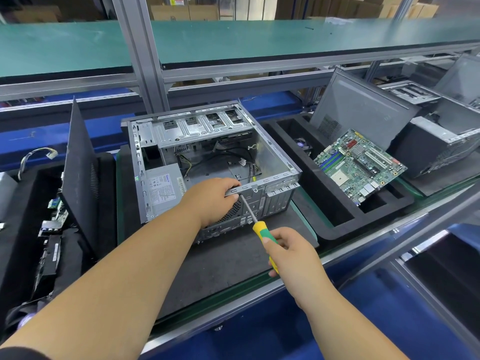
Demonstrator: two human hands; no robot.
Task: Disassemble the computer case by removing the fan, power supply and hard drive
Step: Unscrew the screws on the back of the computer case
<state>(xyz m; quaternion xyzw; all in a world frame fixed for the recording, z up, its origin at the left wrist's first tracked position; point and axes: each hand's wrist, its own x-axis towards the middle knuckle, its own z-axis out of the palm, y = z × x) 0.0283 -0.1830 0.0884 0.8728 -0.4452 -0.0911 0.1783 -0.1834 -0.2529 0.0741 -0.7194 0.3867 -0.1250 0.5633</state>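
The open grey computer case [275, 152] lies on its side on a dark foam mat, rear panel toward me. A grey power supply [162, 188] with a white label sits in its near-left corner. Loose black cables [223, 158] run across the case floor. My left hand [210, 198] grips the near top rail of the case, covering the round fan grille on the rear panel. My right hand [293, 253] holds a yellow-and-green screwdriver [262, 229], whose tip meets the rear panel just below the rail, beside my left fingers. Neither the fan nor the hard drive can be made out.
A green motherboard [359, 166] leans in a black foam tray [335, 224] to the right. A black side panel [79, 175] stands upright on the left, with boards and cables beside it. More cases [441, 141] stand at far right. An aluminium frame post [145, 55] rises behind.
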